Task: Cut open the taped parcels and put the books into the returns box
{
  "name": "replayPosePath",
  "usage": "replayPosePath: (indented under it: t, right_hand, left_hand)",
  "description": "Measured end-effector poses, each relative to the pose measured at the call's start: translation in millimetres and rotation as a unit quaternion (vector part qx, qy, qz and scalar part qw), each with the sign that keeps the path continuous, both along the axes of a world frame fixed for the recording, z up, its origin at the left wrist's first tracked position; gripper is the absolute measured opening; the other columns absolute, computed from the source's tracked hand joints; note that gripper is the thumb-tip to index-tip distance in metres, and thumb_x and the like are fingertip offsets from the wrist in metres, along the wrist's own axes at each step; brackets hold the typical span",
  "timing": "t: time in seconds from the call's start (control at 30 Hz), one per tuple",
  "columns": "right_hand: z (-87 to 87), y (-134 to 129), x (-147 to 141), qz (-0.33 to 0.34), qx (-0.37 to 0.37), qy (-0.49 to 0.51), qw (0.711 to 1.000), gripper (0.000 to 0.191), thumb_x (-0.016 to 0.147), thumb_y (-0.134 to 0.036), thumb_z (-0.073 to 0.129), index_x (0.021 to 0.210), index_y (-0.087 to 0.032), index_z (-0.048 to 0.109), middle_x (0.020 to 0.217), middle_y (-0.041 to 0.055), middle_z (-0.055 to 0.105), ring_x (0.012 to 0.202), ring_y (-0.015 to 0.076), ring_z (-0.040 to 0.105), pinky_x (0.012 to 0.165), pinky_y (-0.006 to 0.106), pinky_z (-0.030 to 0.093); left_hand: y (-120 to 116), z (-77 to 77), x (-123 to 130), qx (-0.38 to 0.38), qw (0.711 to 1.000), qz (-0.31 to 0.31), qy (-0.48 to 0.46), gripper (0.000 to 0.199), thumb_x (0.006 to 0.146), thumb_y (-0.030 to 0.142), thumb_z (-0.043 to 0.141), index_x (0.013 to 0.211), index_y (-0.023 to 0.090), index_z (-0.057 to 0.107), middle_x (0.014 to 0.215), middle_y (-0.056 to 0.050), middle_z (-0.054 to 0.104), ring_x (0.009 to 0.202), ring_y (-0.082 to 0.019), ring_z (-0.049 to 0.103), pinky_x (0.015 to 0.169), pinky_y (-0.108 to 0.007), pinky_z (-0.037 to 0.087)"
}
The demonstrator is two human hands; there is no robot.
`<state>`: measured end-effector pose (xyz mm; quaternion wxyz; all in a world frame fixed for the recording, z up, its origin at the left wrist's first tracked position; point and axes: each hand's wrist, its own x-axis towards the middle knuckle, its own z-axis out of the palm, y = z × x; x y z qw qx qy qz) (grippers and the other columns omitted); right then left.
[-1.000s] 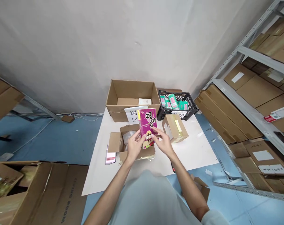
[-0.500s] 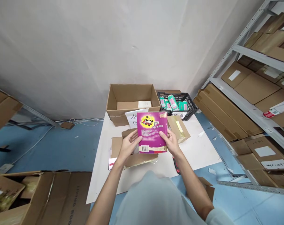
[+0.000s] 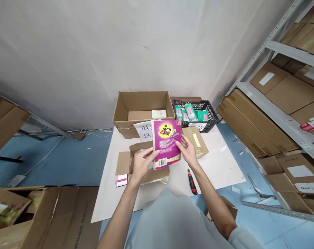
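A purple book (image 3: 167, 145) with a yellow cartoon patch and a barcode is held up, slightly turned, above the table. My left hand (image 3: 143, 162) grips its left edge, thumb on the cover. My right hand (image 3: 187, 150) grips its right edge the same way. Beneath and behind the book lies an opened small carton (image 3: 123, 163), its inside partly hidden. A phone (image 3: 121, 180) with a lit screen lies by its left flap. To the right is a taped carton (image 3: 202, 140), and a red and black box cutter (image 3: 192, 183) lies near my right forearm.
At the table's back stand a large open box (image 3: 131, 127) holding a white item, and a black crate (image 3: 212, 117) of green packs. A shelf (image 3: 278, 119) of cartons is on the right. Another open box (image 3: 60, 218) sits lower left.
The book has tilted, its right side turned away, with both hands still on it. The view has shifted slightly, and more of the box cutter and phone shows.
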<state>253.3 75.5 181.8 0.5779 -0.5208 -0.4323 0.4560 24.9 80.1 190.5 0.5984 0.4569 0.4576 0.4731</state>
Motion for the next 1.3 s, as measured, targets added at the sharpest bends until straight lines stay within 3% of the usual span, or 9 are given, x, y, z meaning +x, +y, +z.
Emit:
replayPosePath:
  t: [0.17, 0.3, 0.4, 0.5, 0.57, 0.7, 0.8, 1.0, 1.3]
  right_hand:
    - [-13.9, -1, -9, 0.053, 0.001, -0.011, 0.999, 0.093, 0.082, -0.071, 0.088, 0.158, -0.024, 0.063, 0.157, 0.0152, 0.068, 0.145, 0.0353, 0.066, 0.120, 0.054, 0.058]
    - [-29.8, 1, -4, 0.031, 0.006, -0.013, 0.999, 0.080, 0.084, -0.069, 0.086, 0.148, -0.023, 0.072, 0.143, 0.0126, 0.077, 0.134, 0.0327, 0.073, 0.117, 0.049, 0.061]
    - [-44.0, 10, 23, -0.008, -0.037, 0.027, 0.999, 0.082, 0.078, -0.078, 0.083, 0.134, -0.019, 0.078, 0.125, 0.0144, 0.084, 0.118, 0.0338, 0.080, 0.106, 0.050, 0.066]
    - [-48.2, 13, 57, 0.004, -0.093, 0.065, 0.993, 0.088, 0.071, -0.080, 0.086, 0.133, -0.018, 0.078, 0.112, 0.0137, 0.086, 0.102, 0.0339, 0.083, 0.085, 0.048, 0.071]
    - [-43.2, 10, 75, 0.027, -0.098, 0.080, 0.992, 0.084, 0.073, -0.076, 0.088, 0.134, -0.019, 0.078, 0.113, 0.0125, 0.086, 0.096, 0.0317, 0.083, 0.076, 0.043, 0.071]
    - [-27.6, 3, 88, 0.069, -0.081, 0.089, 0.990, 0.076, 0.079, -0.071, 0.089, 0.136, -0.022, 0.078, 0.117, 0.0099, 0.086, 0.097, 0.0288, 0.082, 0.075, 0.037, 0.069]
    - [-21.8, 5, 89, 0.080, -0.077, 0.074, 0.991, 0.077, 0.080, -0.074, 0.088, 0.136, -0.022, 0.079, 0.114, 0.0098, 0.086, 0.099, 0.0292, 0.081, 0.079, 0.039, 0.070]
    - [-15.4, 13, 86, 0.122, -0.041, 0.050, 0.990, 0.075, 0.080, -0.069, 0.091, 0.139, -0.025, 0.078, 0.131, 0.0093, 0.083, 0.118, 0.0308, 0.079, 0.103, 0.046, 0.067]
    - [1.0, 8, 80, 0.063, 0.142, -0.095, 0.983, 0.036, 0.096, -0.057, 0.083, 0.115, -0.028, 0.089, 0.124, 0.0065, 0.086, 0.129, 0.0319, 0.075, 0.118, 0.050, 0.057]
  left_hand:
    - [-3, -16.0, 56, 0.097, 0.989, 0.064, 0.091, 0.045, 0.092, 0.054, 0.082, 0.126, 0.024, 0.086, 0.133, -0.004, 0.082, 0.128, -0.035, 0.076, 0.117, -0.053, 0.060]
    - [-4, -45.3, 94, 0.120, 0.986, -0.011, 0.113, 0.047, 0.090, 0.046, 0.081, 0.133, 0.027, 0.083, 0.149, -0.007, 0.074, 0.144, -0.035, 0.067, 0.126, -0.054, 0.052]
    - [6, -63.3, 97, 0.087, 0.987, -0.084, 0.107, 0.058, 0.083, 0.045, 0.087, 0.136, 0.023, 0.081, 0.159, -0.013, 0.066, 0.153, -0.038, 0.058, 0.128, -0.057, 0.049]
    - [26, -69.7, 77, 0.064, 0.986, 0.011, 0.155, 0.070, 0.075, 0.046, 0.095, 0.139, 0.023, 0.078, 0.163, -0.016, 0.062, 0.165, -0.041, 0.042, 0.136, -0.062, 0.033]
    - [38, -65.7, 60, 0.009, 0.990, 0.049, 0.135, 0.087, 0.073, 0.053, 0.097, 0.149, 0.021, 0.070, 0.160, -0.020, 0.064, 0.160, -0.042, 0.049, 0.131, -0.061, 0.040]
    - [44, -43.9, 39, -0.044, 0.998, -0.031, 0.036, 0.091, 0.068, 0.066, 0.099, 0.139, 0.014, 0.075, 0.124, -0.021, 0.083, 0.122, -0.038, 0.077, 0.110, -0.053, 0.060]
    - [40, -28.3, 37, -0.017, 0.998, -0.042, 0.036, 0.077, 0.065, 0.064, 0.101, 0.122, 0.016, 0.083, 0.112, -0.017, 0.085, 0.109, -0.034, 0.080, 0.102, -0.048, 0.064]
    - [38, -21.4, 33, 0.009, 0.997, -0.017, 0.076, 0.085, 0.066, 0.068, 0.099, 0.129, 0.014, 0.081, 0.108, -0.013, 0.084, 0.105, -0.030, 0.078, 0.097, -0.044, 0.065]
    - [27, -2.9, 27, 0.299, 0.933, 0.057, 0.193, 0.025, 0.096, 0.041, 0.078, 0.110, 0.021, 0.084, 0.105, -0.007, 0.083, 0.097, -0.022, 0.075, 0.090, -0.036, 0.060]
